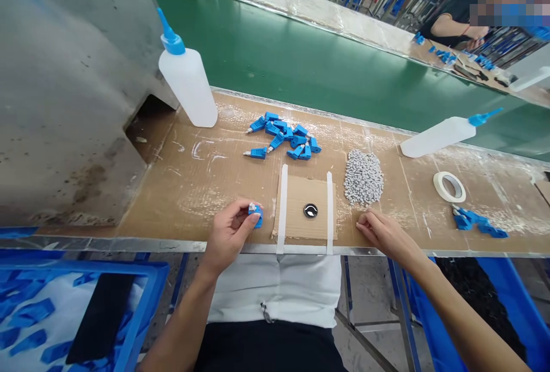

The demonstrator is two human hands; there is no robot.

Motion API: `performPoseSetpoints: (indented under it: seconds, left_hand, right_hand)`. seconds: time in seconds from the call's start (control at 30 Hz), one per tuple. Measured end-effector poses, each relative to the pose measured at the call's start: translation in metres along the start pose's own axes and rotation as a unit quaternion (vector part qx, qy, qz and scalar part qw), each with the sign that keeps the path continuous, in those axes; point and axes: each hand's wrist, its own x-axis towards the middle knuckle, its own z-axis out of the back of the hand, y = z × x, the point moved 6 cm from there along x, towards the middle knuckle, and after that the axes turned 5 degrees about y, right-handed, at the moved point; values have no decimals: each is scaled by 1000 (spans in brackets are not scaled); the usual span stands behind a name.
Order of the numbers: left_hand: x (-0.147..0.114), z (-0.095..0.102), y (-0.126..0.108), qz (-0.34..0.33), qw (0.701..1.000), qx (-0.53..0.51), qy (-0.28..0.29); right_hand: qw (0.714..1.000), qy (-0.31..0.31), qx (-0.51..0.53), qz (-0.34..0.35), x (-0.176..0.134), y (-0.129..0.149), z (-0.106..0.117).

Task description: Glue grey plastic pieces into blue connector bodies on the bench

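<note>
Between the thumb and fingers of my left hand point(230, 231) is a small blue plastic part point(255, 215) with a whitish piece at its top. My right hand point(382, 233) is closed in a pinch just below a pile of small grey pieces point(363, 177); whatever its fingertips hold, if anything, is too small to make out. Between my hands a cardboard pad point(296, 220) is fixed to the worktop by two white tape strips. On it lies a round, glossy black disc point(310, 210). Beyond the pad is a loose heap of blue plastic parts point(283, 134).
A white squeeze bottle point(189, 82) stands at the left, another bottle point(440, 137) lies at the right. Nearby are a masking tape roll point(438, 186) and more blue parts point(476, 223). Blue crates point(148, 303) flank my lap. A co-worker's hand point(475, 34) shows beyond the green belt point(266, 34).
</note>
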Motion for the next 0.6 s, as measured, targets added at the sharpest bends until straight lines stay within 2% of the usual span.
performPoseSetpoints:
  seconds: [0.1, 0.3, 0.4, 0.5, 0.6]
  left_hand:
    - [0, -1, -1, 3, 1000, 9, 0]
    - [0, -1, -3, 14, 1000, 17, 2]
    - [0, -1, -4, 12, 1000, 18, -3]
    - [1, -1, -4, -1, 1000, 22, -7]
    - [1, -2, -3, -10, 1000, 22, -3]
  right_hand:
    - [1000, -25, -1, -9, -2, 0, 0]
    - [998, 22, 24, -48, 4, -9, 0]
    - [996, 26, 53, -70, 7, -8, 4]
    - [990, 8, 104, -93, 16, 3, 8]
    - [981, -12, 167, -95, 35, 26, 6]
